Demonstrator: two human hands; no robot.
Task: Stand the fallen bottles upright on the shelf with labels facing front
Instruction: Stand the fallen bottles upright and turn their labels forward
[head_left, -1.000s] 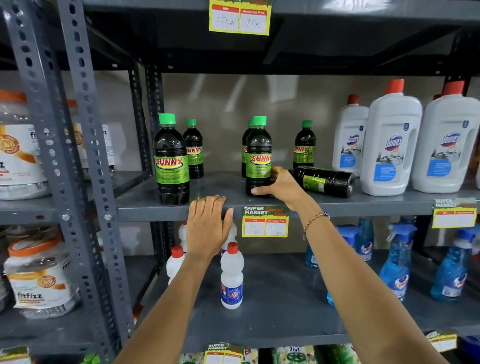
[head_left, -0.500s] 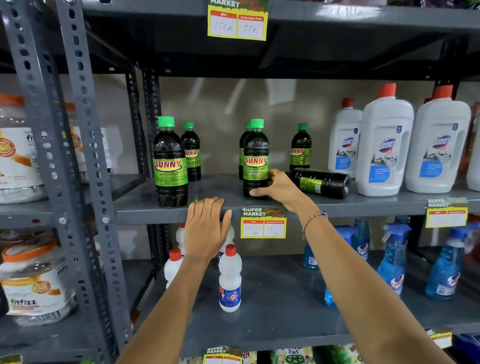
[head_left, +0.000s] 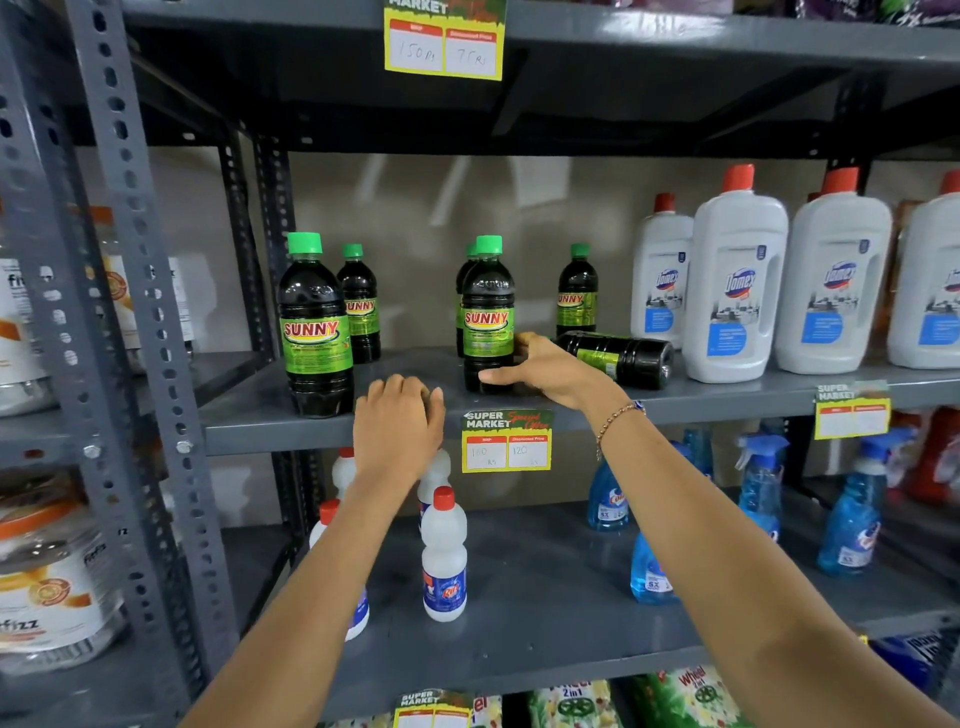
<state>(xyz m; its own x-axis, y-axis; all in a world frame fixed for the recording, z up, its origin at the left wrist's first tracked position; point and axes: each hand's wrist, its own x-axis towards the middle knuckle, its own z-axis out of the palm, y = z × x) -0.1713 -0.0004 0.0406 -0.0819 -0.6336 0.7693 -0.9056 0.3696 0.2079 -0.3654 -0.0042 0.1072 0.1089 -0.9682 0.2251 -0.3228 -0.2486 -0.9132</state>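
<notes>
On the grey metal shelf (head_left: 249, 415), the left hand (head_left: 397, 431) rests flat and open on the front edge, the right hand (head_left: 545, 366) grips an upright bottle (head_left: 487, 312), a fallen bottle (head_left: 621, 358) lying just beside it

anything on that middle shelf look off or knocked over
Yes: one dark Sunny bottle lies on its side on the middle shelf, base pointing right toward the white Domex bottles. The other Sunny bottles stand upright. The right hand rests by its neck. No spill visible.

Grey slotted-steel racking (head_left: 156, 322), beige wall (head_left: 415, 208) behind.
</notes>
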